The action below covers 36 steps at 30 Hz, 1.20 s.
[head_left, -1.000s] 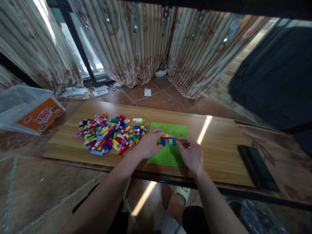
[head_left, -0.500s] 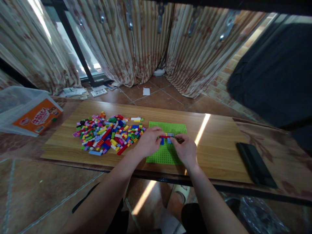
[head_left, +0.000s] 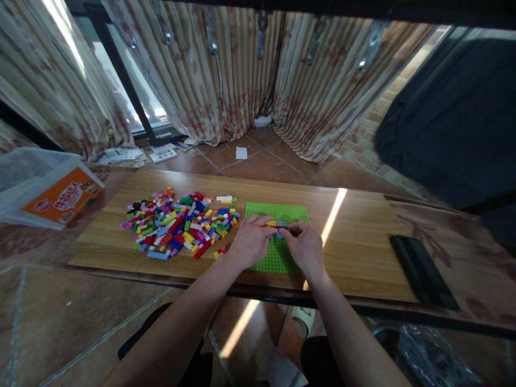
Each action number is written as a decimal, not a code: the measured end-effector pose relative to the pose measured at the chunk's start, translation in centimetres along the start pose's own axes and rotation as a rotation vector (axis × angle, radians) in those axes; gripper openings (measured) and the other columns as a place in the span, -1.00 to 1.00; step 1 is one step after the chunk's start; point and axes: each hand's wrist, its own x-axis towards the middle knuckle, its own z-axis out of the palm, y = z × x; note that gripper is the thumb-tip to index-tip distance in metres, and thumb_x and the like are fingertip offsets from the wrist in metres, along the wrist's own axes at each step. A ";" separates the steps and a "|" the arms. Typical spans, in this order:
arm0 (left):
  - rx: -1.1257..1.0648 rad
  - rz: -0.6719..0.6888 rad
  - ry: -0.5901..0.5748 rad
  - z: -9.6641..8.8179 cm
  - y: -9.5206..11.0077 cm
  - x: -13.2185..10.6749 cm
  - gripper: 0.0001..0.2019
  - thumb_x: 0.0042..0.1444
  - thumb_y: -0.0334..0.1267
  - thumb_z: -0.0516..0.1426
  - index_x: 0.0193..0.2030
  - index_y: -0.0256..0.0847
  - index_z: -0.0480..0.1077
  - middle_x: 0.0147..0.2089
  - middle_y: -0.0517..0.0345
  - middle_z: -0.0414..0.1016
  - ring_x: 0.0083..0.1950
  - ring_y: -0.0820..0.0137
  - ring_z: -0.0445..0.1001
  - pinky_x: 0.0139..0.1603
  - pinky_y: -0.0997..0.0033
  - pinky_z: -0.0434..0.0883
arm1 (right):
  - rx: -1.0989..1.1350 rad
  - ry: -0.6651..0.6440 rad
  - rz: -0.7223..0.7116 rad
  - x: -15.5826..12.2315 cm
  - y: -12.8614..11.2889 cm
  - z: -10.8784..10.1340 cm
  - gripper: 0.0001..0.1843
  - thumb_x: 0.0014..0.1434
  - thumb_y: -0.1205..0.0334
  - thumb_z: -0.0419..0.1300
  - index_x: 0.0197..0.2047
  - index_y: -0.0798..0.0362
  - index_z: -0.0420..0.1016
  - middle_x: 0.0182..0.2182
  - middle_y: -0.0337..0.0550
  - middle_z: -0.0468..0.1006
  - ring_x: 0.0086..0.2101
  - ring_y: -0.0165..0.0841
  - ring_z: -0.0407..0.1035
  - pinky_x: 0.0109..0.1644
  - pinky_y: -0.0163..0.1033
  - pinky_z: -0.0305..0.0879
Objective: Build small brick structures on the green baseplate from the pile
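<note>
Over the green baseplate [head_left: 278,262], my left hand [head_left: 250,243] and my right hand [head_left: 305,246] meet around a small row of toy bricks [head_left: 279,223]. Yellow, grey and red pieces show in the row, with a bit of blue below. The fingers of each hand are closed, pinching the row from its two ends. My fingertips partly hide the row, and whether it is pressed onto the baseplate I cannot tell. Left of my left hand lies a big pile of mixed bricks [head_left: 177,223]. A few small bricks [head_left: 220,251] sit close to my left wrist.
A clear plastic tub [head_left: 60,199] with an orange label stands at the left end of the wooden table [head_left: 355,258]. On the right lies a dark flat object [head_left: 423,271]. Striped curtains [head_left: 226,75] hang behind the table, and papers [head_left: 163,154] lie beyond it.
My left hand has shifted slightly right and now covers most of the blue brick under the row. The small bricks by my left wrist have come into sight. My right hand has barely moved.
</note>
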 end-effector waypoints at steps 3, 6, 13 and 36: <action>0.002 -0.005 -0.001 0.3 0.3 -0.1 -0.69 0.21 -0.39 -0.01 -0.05 -0.09 0.52 0.16 0.14 0.43 0.09 0.26 0.31 0.16 0.15 0.31 | 0.006 -0.015 -0.004 0.2 0.2 0.2 -0.71 0.05 -0.01 0.22 -0.32 0.05 0.54 -0.38 -0.11 0.58 -0.37 -0.26 0.41 -0.28 -0.19 0.23; 0.016 -0.008 -0.016 0.8 0.8 -0.4 -0.68 0.20 -0.41 -0.02 -0.04 -0.15 0.49 0.18 0.09 0.41 0.13 0.24 0.28 0.17 0.13 0.29 | 0.008 -0.046 -0.007 0.5 0.4 0.4 -0.75 0.05 0.03 0.23 -0.33 0.04 0.52 -0.38 -0.12 0.57 -0.35 -0.26 0.41 -0.27 -0.18 0.24; 0.051 0.006 -0.057 1.6 2.2 -0.8 -0.61 0.11 -0.47 -0.01 0.07 -0.33 0.39 0.29 -0.05 0.29 0.25 0.16 0.20 0.22 0.08 0.21 | -0.089 -0.083 -0.061 0.5 -0.2 0.6 -0.86 0.13 0.13 0.18 -0.27 -0.01 0.48 -0.33 -0.09 0.52 -0.26 -0.22 0.38 -0.21 -0.15 0.21; -0.028 -0.342 0.362 -4.8 -5.8 -0.5 -0.71 0.12 -0.49 0.03 -0.09 -0.31 0.50 -0.02 -0.03 0.56 0.04 0.29 0.48 0.17 0.26 0.38 | 0.389 0.207 -0.014 0.4 -0.7 0.1 -0.67 0.18 0.03 0.10 -0.25 0.10 0.55 -0.38 -0.10 0.59 -0.37 -0.29 0.43 -0.25 -0.19 0.31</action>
